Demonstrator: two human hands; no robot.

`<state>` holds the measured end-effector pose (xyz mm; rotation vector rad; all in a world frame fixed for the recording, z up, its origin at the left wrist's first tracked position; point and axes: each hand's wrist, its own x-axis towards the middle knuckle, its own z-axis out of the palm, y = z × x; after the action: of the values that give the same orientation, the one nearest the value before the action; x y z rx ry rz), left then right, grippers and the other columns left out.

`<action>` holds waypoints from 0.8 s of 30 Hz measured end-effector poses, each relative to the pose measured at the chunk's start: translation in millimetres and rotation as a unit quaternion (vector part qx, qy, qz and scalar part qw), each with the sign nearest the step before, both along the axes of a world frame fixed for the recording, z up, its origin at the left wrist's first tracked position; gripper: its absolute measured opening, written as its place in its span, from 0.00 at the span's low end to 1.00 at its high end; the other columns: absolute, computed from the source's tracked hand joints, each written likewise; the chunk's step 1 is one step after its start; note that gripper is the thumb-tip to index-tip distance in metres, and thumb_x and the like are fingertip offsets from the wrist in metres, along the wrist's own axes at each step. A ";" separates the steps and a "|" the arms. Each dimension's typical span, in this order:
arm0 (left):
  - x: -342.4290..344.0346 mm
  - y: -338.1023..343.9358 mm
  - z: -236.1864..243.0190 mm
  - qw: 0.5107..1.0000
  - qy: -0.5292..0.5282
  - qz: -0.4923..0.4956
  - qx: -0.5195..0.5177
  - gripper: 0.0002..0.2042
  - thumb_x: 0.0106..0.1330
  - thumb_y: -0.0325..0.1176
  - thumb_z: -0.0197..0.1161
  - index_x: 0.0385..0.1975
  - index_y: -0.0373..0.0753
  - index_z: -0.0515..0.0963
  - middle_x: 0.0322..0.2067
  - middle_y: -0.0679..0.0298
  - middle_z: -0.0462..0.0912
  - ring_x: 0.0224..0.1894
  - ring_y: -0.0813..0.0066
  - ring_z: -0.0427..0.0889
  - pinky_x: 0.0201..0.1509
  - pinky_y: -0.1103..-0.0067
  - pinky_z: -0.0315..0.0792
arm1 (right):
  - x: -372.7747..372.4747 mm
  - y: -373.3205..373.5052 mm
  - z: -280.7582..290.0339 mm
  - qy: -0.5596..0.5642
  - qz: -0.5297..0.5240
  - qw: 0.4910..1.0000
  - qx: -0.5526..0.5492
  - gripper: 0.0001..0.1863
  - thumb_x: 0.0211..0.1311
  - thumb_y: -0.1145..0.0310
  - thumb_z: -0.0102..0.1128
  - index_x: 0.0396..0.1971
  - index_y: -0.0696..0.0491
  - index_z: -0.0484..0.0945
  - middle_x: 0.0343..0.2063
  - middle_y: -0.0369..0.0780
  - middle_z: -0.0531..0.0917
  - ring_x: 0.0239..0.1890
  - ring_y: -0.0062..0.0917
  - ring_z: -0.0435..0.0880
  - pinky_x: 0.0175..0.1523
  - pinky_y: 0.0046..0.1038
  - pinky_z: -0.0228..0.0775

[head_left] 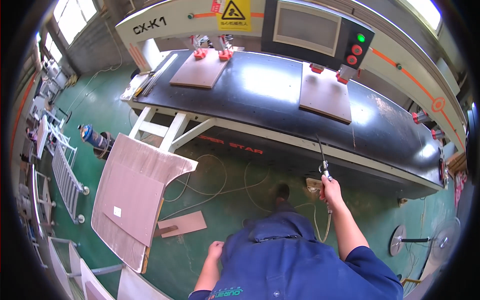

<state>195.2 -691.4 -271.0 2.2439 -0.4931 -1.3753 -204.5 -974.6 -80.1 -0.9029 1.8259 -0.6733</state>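
Note:
In my right hand (332, 192) is an air blow gun (325, 167), its long thin nozzle pointing away over the front edge of the machine's dark table (250, 105). A pale hose hangs from the gun's lower end. My left hand (216, 250) hangs low beside my body with its fingers curled in, and nothing shows in it. Two brown panels lie on the table: the left panel (200, 70) and the right panel (326, 95). Red-tipped clamps (212, 53) sit at the left panel's far edge, and similar red clamps (330, 73) at the right one's.
A control box with a screen (307, 30) hangs from the machine's beam. At my left, a curved side table (107, 200) carries another brown panel (130, 195). On the green floor lie a loose board (185, 223) and looping hoses (225, 172). A round-based stand (398, 240) is at the right.

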 end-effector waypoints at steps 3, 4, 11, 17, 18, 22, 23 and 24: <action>9.3 -6.2 -5.9 1.000 0.011 0.004 0.017 0.09 0.63 0.35 0.59 0.33 0.35 0.80 0.29 0.62 0.82 0.33 0.75 0.80 0.37 0.78 0.74 | -17.4 -9.7 1.5 -0.012 -0.027 0.999 -0.016 0.24 0.67 0.53 0.46 0.14 0.51 0.69 0.07 0.34 0.70 0.07 0.22 0.70 0.11 0.23 0.56; 12.6 -8.0 -9.9 0.999 0.023 0.010 0.023 0.09 0.64 0.34 0.58 0.34 0.35 0.79 0.29 0.62 0.82 0.32 0.75 0.80 0.36 0.78 0.74 | -21.2 -14.6 3.9 -0.021 -0.020 1.000 -0.013 0.23 0.67 0.52 0.46 0.16 0.52 0.69 0.08 0.35 0.71 0.07 0.21 0.71 0.12 0.23 0.56; 13.8 -40.7 -11.0 0.998 0.056 0.013 0.010 0.09 0.65 0.33 0.56 0.38 0.35 0.77 0.33 0.60 0.81 0.34 0.70 0.80 0.39 0.75 0.76 | 16.9 -36.2 29.7 -0.006 0.079 0.997 0.019 0.20 0.64 0.53 0.52 0.21 0.54 0.70 0.13 0.35 0.73 0.12 0.21 0.72 0.17 0.26 0.62; 0.2 -69.7 -5.0 0.997 0.070 -0.023 0.001 0.10 0.65 0.33 0.56 0.40 0.33 0.77 0.36 0.58 0.82 0.37 0.70 0.80 0.42 0.75 0.76 | 48.6 -39.0 35.9 -0.010 0.152 0.987 0.055 0.19 0.64 0.53 0.52 0.21 0.53 0.68 0.12 0.34 0.72 0.12 0.20 0.68 0.17 0.25 0.59; -2.5 -74.2 -1.7 0.997 0.065 -0.033 0.009 0.11 0.66 0.33 0.56 0.40 0.33 0.77 0.36 0.58 0.82 0.38 0.70 0.80 0.42 0.75 0.76 | 50.4 -40.5 38.8 -0.011 0.150 0.987 0.055 0.19 0.64 0.53 0.52 0.21 0.53 0.68 0.12 0.34 0.72 0.12 0.20 0.68 0.17 0.25 0.59; -0.7 -83.2 -4.7 0.996 0.063 -0.058 0.015 0.11 0.65 0.33 0.56 0.40 0.33 0.77 0.37 0.57 0.82 0.39 0.70 0.80 0.42 0.75 0.76 | 46.6 -46.6 29.9 -0.013 0.192 0.979 0.066 0.19 0.64 0.54 0.52 0.22 0.53 0.69 0.12 0.34 0.72 0.14 0.19 0.70 0.20 0.24 0.61; -0.2 -86.9 -2.1 0.996 0.064 -0.063 0.016 0.11 0.65 0.33 0.56 0.40 0.33 0.77 0.37 0.57 0.82 0.39 0.70 0.80 0.42 0.75 0.76 | 45.2 -46.7 29.0 -0.025 0.174 0.983 0.050 0.19 0.64 0.54 0.52 0.22 0.53 0.69 0.12 0.34 0.72 0.14 0.19 0.70 0.20 0.24 0.61; 0.7 -90.0 2.7 0.996 0.068 -0.058 0.017 0.11 0.65 0.33 0.56 0.40 0.33 0.77 0.37 0.58 0.82 0.39 0.69 0.80 0.42 0.75 0.76 | 43.4 -47.4 28.3 -0.036 0.155 0.987 0.034 0.19 0.64 0.54 0.52 0.22 0.53 0.69 0.12 0.34 0.72 0.14 0.19 0.70 0.20 0.24 0.61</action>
<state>196.0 -781.4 -268.3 2.1602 -0.5646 -1.5942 -161.1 -1022.0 -51.7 -1.0740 1.5889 -0.4393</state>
